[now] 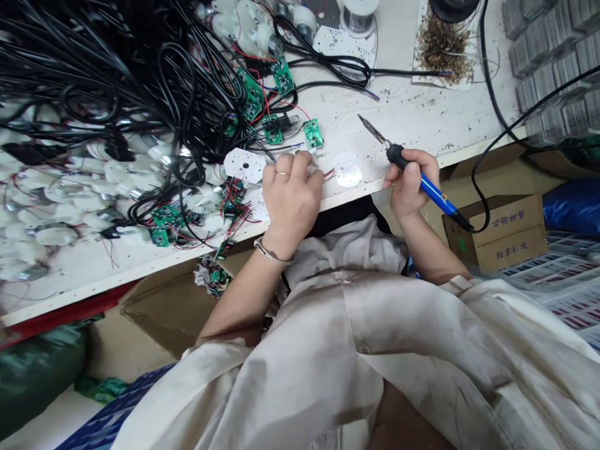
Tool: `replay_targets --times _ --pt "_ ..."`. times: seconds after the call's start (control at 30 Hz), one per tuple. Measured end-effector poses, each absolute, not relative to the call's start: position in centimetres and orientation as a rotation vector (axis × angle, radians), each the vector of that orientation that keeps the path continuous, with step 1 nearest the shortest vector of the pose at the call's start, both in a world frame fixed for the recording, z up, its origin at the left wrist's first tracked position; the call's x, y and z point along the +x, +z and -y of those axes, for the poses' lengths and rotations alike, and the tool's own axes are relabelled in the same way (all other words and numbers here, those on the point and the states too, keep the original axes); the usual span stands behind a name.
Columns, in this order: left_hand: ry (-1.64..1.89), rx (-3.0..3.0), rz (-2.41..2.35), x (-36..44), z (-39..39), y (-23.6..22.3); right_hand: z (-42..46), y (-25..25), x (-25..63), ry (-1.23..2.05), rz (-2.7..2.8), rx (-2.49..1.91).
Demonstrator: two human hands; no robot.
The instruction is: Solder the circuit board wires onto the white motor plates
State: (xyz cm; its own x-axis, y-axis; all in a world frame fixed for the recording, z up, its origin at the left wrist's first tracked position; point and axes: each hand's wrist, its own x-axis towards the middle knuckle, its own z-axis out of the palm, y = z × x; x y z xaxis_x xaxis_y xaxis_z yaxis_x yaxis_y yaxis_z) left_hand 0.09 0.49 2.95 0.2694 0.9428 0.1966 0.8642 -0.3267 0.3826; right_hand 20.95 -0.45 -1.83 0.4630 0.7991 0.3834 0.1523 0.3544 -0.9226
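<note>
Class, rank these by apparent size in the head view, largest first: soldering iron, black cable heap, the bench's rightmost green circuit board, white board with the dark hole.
1. Black cable heap
2. Soldering iron
3. White board
4. Green circuit board

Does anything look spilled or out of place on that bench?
Yes: beyond the right hand, brown crumbs lie heaped on a pale sheet, and dark specks dot the bench nearby, looking like scattered debris; I can't tell what they are.
</note>
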Motion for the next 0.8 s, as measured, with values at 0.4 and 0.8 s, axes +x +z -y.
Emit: replay_targets --times 0.4,0.8 --pt "1.589 1.922 -1.733 -9.2 -0.8 6.1 -0.6 -0.2 21.9 0.358 1.184 -1.181" --pt "1.244 1.486 -2.331 -15.0 -1.4 0.5 -12.2 -1.0 25.2 0.340 1.694 -1.305"
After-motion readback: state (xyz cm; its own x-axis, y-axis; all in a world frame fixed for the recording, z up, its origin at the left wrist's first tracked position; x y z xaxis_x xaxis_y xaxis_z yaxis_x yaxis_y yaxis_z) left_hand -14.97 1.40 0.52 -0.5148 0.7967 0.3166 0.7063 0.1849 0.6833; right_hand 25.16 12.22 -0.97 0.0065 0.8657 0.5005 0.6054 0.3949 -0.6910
